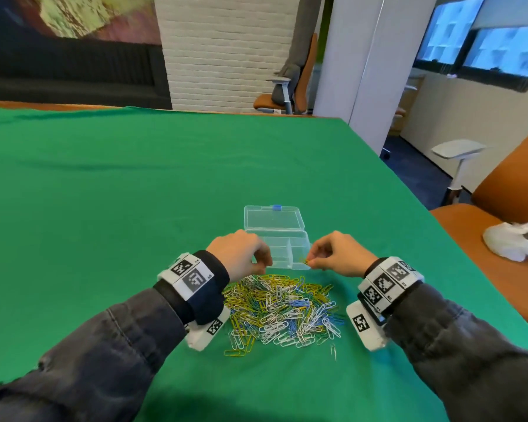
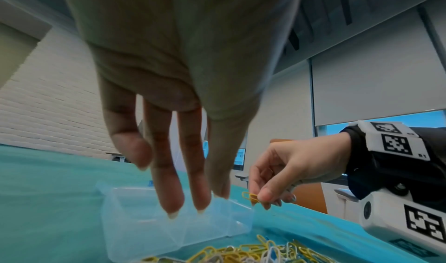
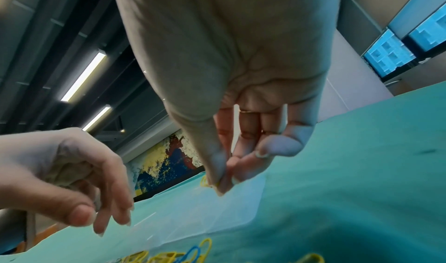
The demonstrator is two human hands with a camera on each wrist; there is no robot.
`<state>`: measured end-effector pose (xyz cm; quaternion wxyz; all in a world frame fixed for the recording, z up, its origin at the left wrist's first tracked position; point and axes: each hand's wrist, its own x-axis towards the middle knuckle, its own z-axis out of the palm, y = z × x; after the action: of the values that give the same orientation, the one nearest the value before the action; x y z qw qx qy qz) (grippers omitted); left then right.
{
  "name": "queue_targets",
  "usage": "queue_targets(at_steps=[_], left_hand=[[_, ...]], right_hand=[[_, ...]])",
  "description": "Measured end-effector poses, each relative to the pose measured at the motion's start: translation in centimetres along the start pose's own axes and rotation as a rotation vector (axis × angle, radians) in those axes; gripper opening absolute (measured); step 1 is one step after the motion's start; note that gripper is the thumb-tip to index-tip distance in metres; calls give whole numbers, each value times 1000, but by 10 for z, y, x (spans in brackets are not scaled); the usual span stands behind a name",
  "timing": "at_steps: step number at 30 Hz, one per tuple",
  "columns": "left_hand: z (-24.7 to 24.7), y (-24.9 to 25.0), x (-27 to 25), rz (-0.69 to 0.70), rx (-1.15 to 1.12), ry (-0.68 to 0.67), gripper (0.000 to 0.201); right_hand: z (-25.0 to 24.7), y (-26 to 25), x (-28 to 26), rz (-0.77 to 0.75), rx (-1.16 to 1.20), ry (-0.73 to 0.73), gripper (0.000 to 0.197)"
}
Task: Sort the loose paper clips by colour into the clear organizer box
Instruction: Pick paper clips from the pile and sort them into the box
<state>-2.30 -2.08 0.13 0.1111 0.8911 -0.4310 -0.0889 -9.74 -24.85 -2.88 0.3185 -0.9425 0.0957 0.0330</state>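
Observation:
A heap of loose paper clips [image 1: 282,306], yellow, white, blue and green, lies on the green cloth between my wrists. Just beyond it stands the clear organizer box [image 1: 299,254], with its lid [image 1: 272,219] laid open behind. My right hand [image 1: 310,262] hovers over the box's near right corner, thumb and forefinger pinching a yellow clip [image 1: 304,261]. The same yellow clip [image 2: 251,196] shows in the left wrist view and, as a yellow clip [image 3: 204,181], in the right wrist view. My left hand [image 1: 261,264] hangs above the box's left side, its fingers [image 2: 169,194] relaxed and holding nothing.
The green-covered table [image 1: 134,193] ends close on the right, where an orange seat [image 1: 457,226] holds a crumpled white bag [image 1: 515,240]. One stray clip [image 1: 333,351] lies apart from the heap, near my right wrist. An office chair [image 1: 287,92] stands beyond the far edge.

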Motion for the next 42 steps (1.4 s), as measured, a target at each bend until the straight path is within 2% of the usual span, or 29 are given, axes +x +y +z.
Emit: queue_targets(at_steps=[7,11,14,17,20,23,26,28,30,34,37,42], left_hand=[[6,-3,23,54,31,2,11],[3,-15,26,1,-9,22,3],[2,-23,23,-34,-55,-9,4],[4,-21,21,-18,-86,-35,6],[10,-13,21,14,-78,-58,6],[14,-5,18,19,-40,-72,8],[12,1,17,29,13,7,10],[13,4,18,25,56,42,12],[15,6,17,13,100,38,13],[19,5,18,34,143,-42,21],[21,6,18,23,185,-60,25],[26,7,18,-13,166,-78,23]], right_hand=[[-7,8,6,55,26,105,9],[-11,2,15,83,15,140,8],[-16,-6,32,110,-2,141,9],[-14,-10,52,138,-58,136,3],[-11,-12,62,157,-82,172,7],[-13,-12,57,150,-106,216,14],[-19,-9,36,110,-83,295,19],[-21,-9,16,72,-85,264,16],[-17,-10,-4,33,-98,173,12],[6,-13,-27,2,-66,7,7],[22,-15,-24,-18,-65,5,9],[42,-24,-8,52,-160,30,9]])
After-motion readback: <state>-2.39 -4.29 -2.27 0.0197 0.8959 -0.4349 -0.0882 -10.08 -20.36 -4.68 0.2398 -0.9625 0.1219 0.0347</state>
